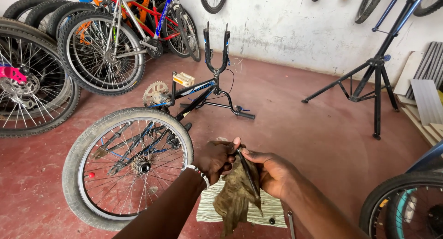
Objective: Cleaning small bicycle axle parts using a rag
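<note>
Head cam, looks down, close, floor (295, 128).

left hand (214, 158), right hand (272, 172), fingers closed

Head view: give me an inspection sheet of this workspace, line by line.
Surface: red-painted concrete floor, scuffed and dusty.
Job's things: a dirty brown rag and a thin dark rod-like part, held between both hands.
Clutter: striped cloth on the floor with a small dark piece on it; a metal tool beside it.
Hands: left hand grips the rag; right hand holds rag and part.
Cables: a loose brake cable on the upturned bicycle.
Surroundings: parked bicycles, wheels hung on the wall, a black repair stand, stacked boards at the right.
</note>
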